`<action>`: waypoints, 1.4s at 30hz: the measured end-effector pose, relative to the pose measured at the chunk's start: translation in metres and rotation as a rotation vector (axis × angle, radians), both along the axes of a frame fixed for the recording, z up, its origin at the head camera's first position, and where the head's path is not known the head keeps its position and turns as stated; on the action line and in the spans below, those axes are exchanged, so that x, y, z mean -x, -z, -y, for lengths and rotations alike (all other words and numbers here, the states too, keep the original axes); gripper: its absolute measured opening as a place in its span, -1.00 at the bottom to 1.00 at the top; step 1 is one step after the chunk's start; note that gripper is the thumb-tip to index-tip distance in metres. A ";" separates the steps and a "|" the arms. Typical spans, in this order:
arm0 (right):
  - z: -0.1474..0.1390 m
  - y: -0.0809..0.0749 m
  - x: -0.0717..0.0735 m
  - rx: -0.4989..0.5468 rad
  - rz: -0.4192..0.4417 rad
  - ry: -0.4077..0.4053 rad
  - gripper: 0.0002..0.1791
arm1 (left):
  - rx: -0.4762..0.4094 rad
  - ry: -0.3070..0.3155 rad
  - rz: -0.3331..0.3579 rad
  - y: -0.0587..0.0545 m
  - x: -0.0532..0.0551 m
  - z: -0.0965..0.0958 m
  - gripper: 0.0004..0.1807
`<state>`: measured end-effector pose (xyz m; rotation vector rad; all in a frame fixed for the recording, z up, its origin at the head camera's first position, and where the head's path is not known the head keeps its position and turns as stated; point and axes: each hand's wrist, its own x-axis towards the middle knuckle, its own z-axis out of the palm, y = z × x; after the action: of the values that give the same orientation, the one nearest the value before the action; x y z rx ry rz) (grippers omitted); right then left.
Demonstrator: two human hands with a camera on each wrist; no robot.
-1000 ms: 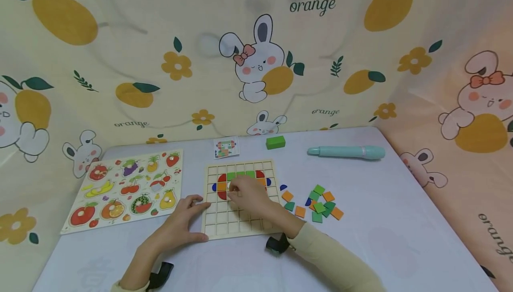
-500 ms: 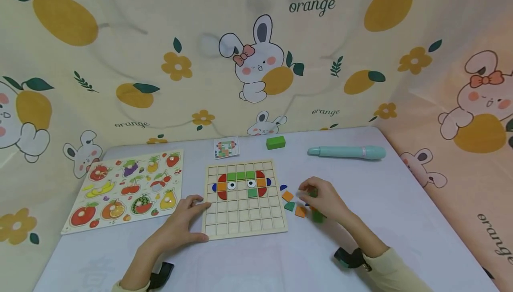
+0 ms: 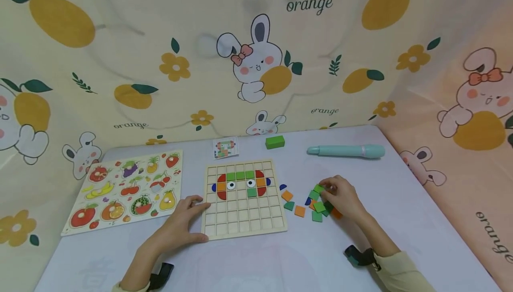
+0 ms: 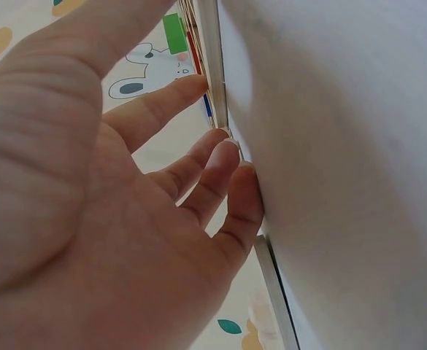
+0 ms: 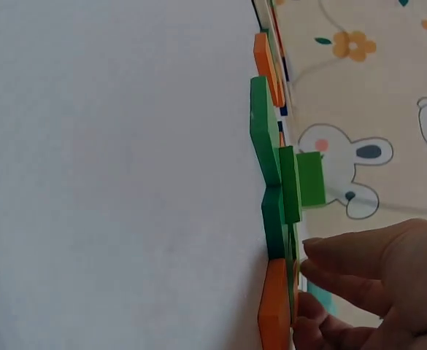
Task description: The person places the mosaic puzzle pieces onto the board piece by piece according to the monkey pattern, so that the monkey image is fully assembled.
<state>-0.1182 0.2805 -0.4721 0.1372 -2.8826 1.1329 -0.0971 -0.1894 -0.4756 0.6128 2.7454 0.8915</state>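
My left hand (image 3: 180, 223) rests on the table with its thumb and fingers spread along the left edge of a wooden grid board (image 3: 244, 221). In the left wrist view, fingertips (image 4: 244, 175) meet that edge. Coloured pieces lie in the board's upper rows: green squares (image 3: 240, 176), red quarter-rounds (image 3: 221, 194), orange squares, blue half-rounds and two eye discs (image 3: 231, 185). Right of the board, my right hand (image 3: 342, 196) is over a loose pile, fingertips right at a light green square (image 3: 319, 188). In the right wrist view, thumb and index finger hover close beside the stacked pieces (image 5: 290, 186).
A fruit picture puzzle board (image 3: 132, 187) lies on the left. Behind the grid board are a small pattern card (image 3: 225, 148) and a green block (image 3: 275, 142). A teal pen-like stick (image 3: 346, 151) lies at the back right. Loose orange squares (image 3: 299, 211) sit beside the board.
My right hand has left the board, uncovering the eye discs and a green square, and moved right to the pile, then shifted to the pile's right side. My left hand has stayed put.
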 end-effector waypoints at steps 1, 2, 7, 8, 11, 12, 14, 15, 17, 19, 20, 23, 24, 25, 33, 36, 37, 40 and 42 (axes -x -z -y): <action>0.000 0.000 0.000 -0.007 0.004 0.005 -0.75 | 0.001 0.001 0.000 0.000 0.000 0.000 -0.05; 0.001 0.000 0.001 -0.014 0.006 0.008 -0.75 | 0.002 0.002 0.000 0.000 0.000 0.000 -0.05; 0.002 -0.001 0.001 -0.047 0.012 0.014 -0.74 | 0.002 0.002 0.001 0.002 0.001 0.001 -0.05; 0.002 -0.001 0.001 -0.053 0.010 0.015 -0.74 | 0.000 0.002 0.000 0.002 0.001 0.001 -0.05; 0.003 0.000 0.001 -0.064 0.008 0.015 -0.75 | -0.005 0.002 0.002 0.003 0.001 0.001 -0.05; 0.003 0.000 0.001 -0.066 0.007 0.015 -0.75 | -0.005 0.003 0.001 0.003 0.001 0.001 -0.05; 0.003 0.000 0.001 -0.065 0.009 0.017 -0.75 | -0.007 0.003 0.001 0.002 0.000 0.001 -0.05; 0.003 0.001 0.002 -0.064 0.009 0.019 -0.75 | -0.007 0.002 0.002 0.002 0.001 0.001 -0.05; 0.003 0.001 0.002 -0.055 0.014 0.022 -0.76 | -0.007 -0.001 0.003 0.002 0.001 0.001 -0.05; 0.004 0.001 0.002 -0.045 0.019 0.026 -0.76 | -0.008 0.000 -0.002 0.003 0.001 0.001 -0.05; 0.004 0.001 0.002 -0.042 0.020 0.028 -0.76 | -0.008 0.000 -0.003 0.003 0.001 0.001 -0.05; 0.005 0.001 0.002 -0.028 0.022 0.033 -0.75 | -0.006 0.003 -0.013 0.004 0.001 0.001 -0.05; 0.005 0.001 0.002 -0.023 0.021 0.032 -0.75 | -0.005 0.004 -0.015 0.004 0.001 0.001 -0.05; 0.005 0.001 0.002 -0.018 0.019 0.033 -0.75 | -0.005 0.005 -0.017 0.004 0.001 0.001 -0.05; 0.008 0.000 0.002 0.066 0.009 0.040 -0.78 | -0.005 0.001 -0.009 0.003 0.001 0.002 -0.05; 0.009 0.001 0.002 0.081 0.005 0.027 -0.78 | -0.008 0.006 -0.011 0.003 0.001 0.001 -0.05; 0.009 0.001 0.002 0.081 0.003 0.021 -0.77 | -0.009 0.008 -0.012 0.003 0.001 0.001 -0.05; 0.010 0.001 0.003 0.085 -0.010 0.001 -0.75 | -0.012 0.010 -0.013 0.002 0.001 0.002 -0.06; 0.012 0.000 0.003 0.097 -0.029 -0.014 -0.75 | -0.011 0.008 -0.008 0.002 0.001 0.002 -0.05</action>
<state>-0.1212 0.2681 -0.4720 0.1697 -2.7996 1.2593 -0.0977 -0.1913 -0.4778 0.6303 2.7449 0.9043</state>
